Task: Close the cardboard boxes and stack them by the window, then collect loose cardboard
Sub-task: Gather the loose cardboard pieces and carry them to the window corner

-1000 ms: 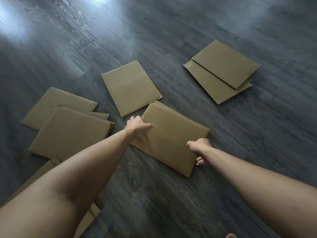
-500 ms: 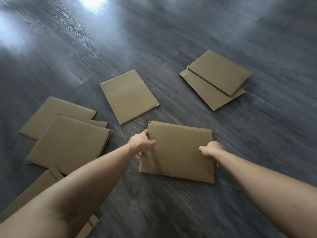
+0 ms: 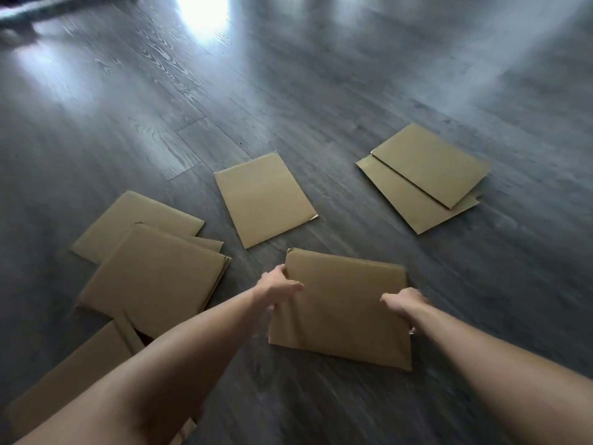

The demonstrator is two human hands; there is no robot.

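both hands grip one flat brown rectangular cardboard sheet (image 3: 343,308) over the dark grey wood-plank floor (image 3: 353,91). left hand (image 3: 276,289) curls over the sheet's left edge, thumb on top. right hand (image 3: 405,305) clasps the right edge, fingers wrapped under. the sheet's near edge looks slightly raised; contact with the floor cannot be judged.

relative to the held sheet: single flat brown cardboard piece (image 3: 264,200) just beyond, apart from it. two overlapping brown cardboard pieces (image 3: 423,175) beyond and to the right, well apart. stack of overlapping brown cardboard sheets (image 3: 150,261) to the left. another brown cardboard piece (image 3: 73,374) nearer, left, partly hidden by the left forearm.
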